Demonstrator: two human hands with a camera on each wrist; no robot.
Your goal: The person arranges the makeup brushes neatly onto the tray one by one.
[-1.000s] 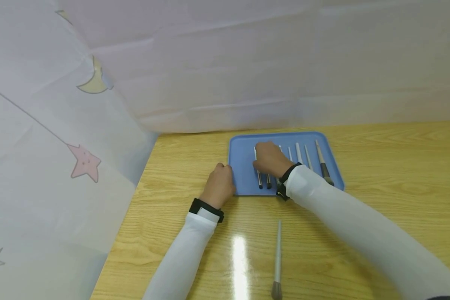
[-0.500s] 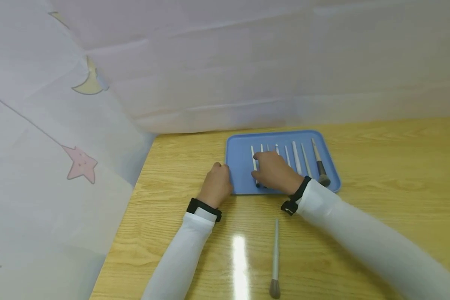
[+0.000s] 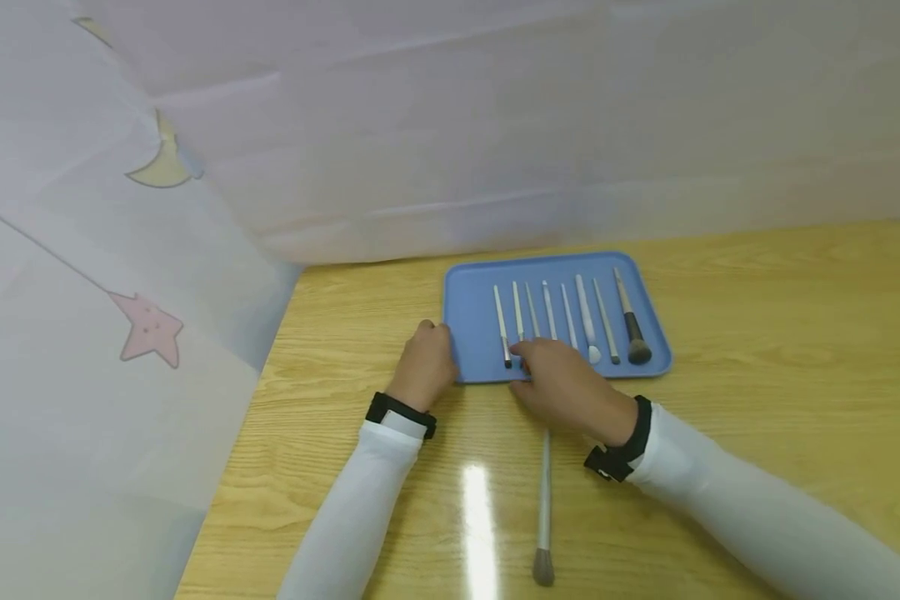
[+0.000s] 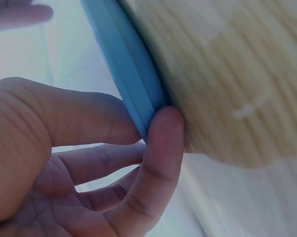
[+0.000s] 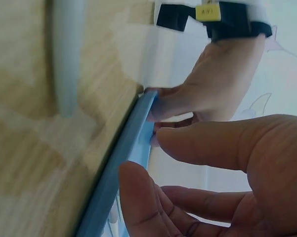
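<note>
A blue tray (image 3: 465,312) on the wooden table (image 3: 757,350) is seen loaded with eight makeup brushes (image 3: 570,321), laid side by side, long axes running front to back, bristle ends pointed toward the person. One grey brush (image 3: 544,508) is left on the table just in front of the tray, roughly parallel, bristles likewise nearest the person; the sorting is judged nearly complete. The tray's left rim is pinched by the left hand (image 3: 424,367). The right hand (image 3: 570,385) is held loosely curled over the tray's near edge, gripping nothing.
</note>
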